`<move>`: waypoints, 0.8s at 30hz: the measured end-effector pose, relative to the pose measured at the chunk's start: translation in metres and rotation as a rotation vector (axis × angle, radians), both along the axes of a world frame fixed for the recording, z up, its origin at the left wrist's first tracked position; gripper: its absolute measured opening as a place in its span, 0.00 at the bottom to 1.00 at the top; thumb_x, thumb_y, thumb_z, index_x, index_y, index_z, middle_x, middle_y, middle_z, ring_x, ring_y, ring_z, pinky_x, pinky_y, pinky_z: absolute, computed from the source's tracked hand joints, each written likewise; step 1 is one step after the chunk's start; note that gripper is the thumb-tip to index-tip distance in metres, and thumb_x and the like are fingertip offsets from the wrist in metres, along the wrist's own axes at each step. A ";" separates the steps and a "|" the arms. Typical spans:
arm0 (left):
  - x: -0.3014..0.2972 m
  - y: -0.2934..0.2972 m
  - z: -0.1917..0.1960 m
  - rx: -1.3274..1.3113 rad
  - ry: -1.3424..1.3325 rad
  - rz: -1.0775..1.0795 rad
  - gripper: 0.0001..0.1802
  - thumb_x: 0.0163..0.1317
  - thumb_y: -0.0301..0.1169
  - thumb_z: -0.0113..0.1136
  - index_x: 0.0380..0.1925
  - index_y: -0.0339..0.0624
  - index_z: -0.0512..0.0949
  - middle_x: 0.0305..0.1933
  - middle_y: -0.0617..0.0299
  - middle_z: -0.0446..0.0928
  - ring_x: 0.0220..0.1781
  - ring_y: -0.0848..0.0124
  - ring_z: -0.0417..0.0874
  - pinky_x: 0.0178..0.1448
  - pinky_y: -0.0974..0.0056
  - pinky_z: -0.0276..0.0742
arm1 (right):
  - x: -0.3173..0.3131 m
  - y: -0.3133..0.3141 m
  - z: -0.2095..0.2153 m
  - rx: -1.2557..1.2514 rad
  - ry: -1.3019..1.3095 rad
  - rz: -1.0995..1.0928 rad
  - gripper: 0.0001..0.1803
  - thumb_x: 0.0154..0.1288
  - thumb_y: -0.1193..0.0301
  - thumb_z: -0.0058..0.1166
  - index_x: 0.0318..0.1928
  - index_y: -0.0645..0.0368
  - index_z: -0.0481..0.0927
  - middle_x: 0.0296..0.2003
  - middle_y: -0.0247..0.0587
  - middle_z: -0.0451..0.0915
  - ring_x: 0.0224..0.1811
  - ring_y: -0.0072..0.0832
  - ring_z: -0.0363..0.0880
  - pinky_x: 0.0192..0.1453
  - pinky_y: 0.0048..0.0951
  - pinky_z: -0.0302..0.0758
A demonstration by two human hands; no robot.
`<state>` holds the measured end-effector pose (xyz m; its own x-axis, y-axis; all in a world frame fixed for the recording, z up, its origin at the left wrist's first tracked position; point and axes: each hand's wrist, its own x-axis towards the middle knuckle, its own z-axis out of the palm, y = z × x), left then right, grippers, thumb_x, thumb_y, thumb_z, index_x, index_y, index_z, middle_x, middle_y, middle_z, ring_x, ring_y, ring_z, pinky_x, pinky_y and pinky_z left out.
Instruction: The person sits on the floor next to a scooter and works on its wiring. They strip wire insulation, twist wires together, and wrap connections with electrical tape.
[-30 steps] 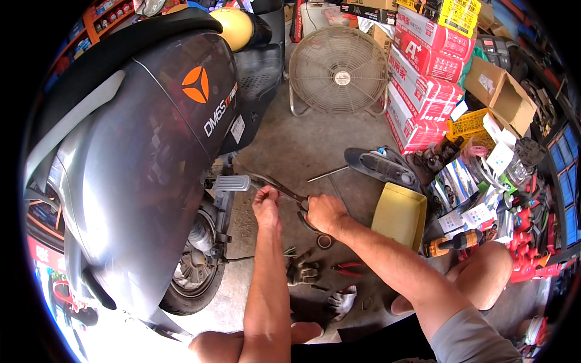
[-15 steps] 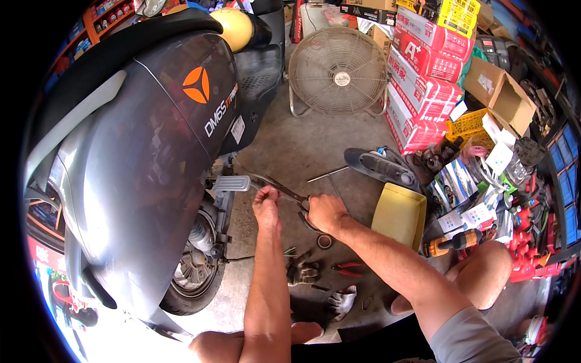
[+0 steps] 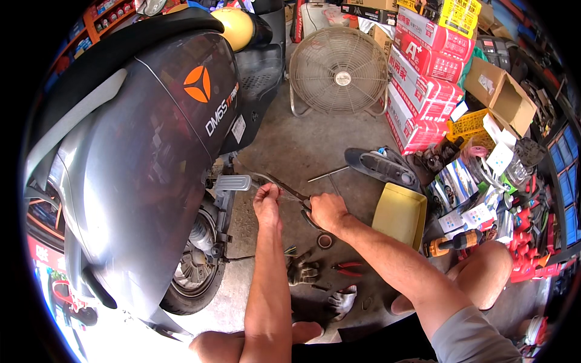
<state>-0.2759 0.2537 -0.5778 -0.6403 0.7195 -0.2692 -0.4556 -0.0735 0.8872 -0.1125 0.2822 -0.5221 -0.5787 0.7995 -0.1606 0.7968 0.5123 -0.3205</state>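
My right hand [image 3: 327,210] is closed round the handles of a pair of long dark scissors [image 3: 293,191], its blades pointing up and left. Beside those blades, my left hand [image 3: 267,204] is closed in a pinch; what its fingertips hold is too small to make out. Just left of the hands, a grey ridged footrest [image 3: 233,183] sticks out from a dark grey scooter [image 3: 151,121]. A roll of tape [image 3: 325,241] lies on the floor below the scissors.
A T-shaped metal tool [image 3: 328,175], a dark scooter cover [image 3: 381,166] and a yellow tray [image 3: 399,215] lie to the right. Red-handled pliers [image 3: 347,268], work gloves [image 3: 302,270] and a power driver [image 3: 454,243] are nearer. A floor fan [image 3: 339,72] and stacked red-white boxes [image 3: 423,91] stand beyond.
The scissor blades appear slightly further apart beside my left fingertips. Both hands stay in nearly the same place.
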 end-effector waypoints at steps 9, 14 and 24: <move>-0.003 -0.003 -0.012 0.007 -0.033 0.000 0.04 0.61 0.30 0.61 0.36 0.49 0.77 0.31 0.70 0.79 0.32 0.79 0.77 0.33 0.73 0.63 | 0.006 -0.001 -0.020 -0.003 0.087 -0.128 0.24 0.55 0.61 0.61 0.46 0.65 0.72 0.43 0.53 0.78 0.44 0.48 0.80 0.45 0.44 0.78; -0.005 -0.005 -0.013 0.006 -0.025 -0.003 0.04 0.61 0.30 0.61 0.35 0.49 0.77 0.31 0.69 0.78 0.32 0.79 0.77 0.32 0.72 0.64 | 0.006 -0.007 -0.012 0.022 0.054 -0.092 0.25 0.55 0.60 0.61 0.46 0.65 0.71 0.43 0.53 0.78 0.43 0.48 0.81 0.45 0.44 0.78; -0.004 -0.005 -0.017 0.046 -0.058 0.029 0.05 0.60 0.24 0.57 0.31 0.48 0.74 0.29 0.68 0.77 0.31 0.77 0.76 0.30 0.72 0.66 | -0.005 -0.008 -0.007 0.010 0.022 -0.052 0.25 0.54 0.61 0.59 0.47 0.66 0.72 0.44 0.55 0.77 0.45 0.48 0.81 0.48 0.42 0.78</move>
<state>-0.2796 0.2488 -0.5943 -0.6453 0.7133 -0.2734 -0.5030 -0.1275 0.8548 -0.1179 0.2740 -0.5286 -0.5398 0.8301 -0.1398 0.8151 0.4738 -0.3334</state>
